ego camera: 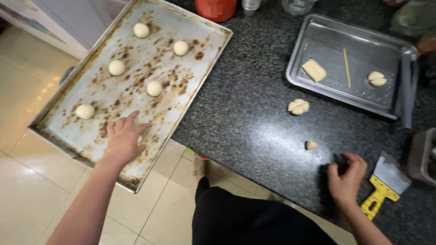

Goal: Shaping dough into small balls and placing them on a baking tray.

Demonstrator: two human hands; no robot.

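Note:
My left hand (123, 137) lies palm down on a large stained baking tray (177, 18) that overhangs the counter's left edge; a dough ball seems to be under the palm, mostly hidden. Several round dough balls (154, 88) sit spaced out on the tray. My right hand (347, 174) rests on the dark granite counter (245, 113) with fingers curled; whether it holds anything is unclear. A small dough wedge (311, 144) lies just above and left of that hand. A cut dough ball (298, 106) sits further up.
A steel tray (327, 31) at the upper right holds a dough block (314, 70), a thin wooden stick (346, 67) and a cut dough piece (377, 78). A yellow-handled scraper (383, 186) lies beside my right hand. A red container (216, 9) stands at the back. Tiled floor lies below.

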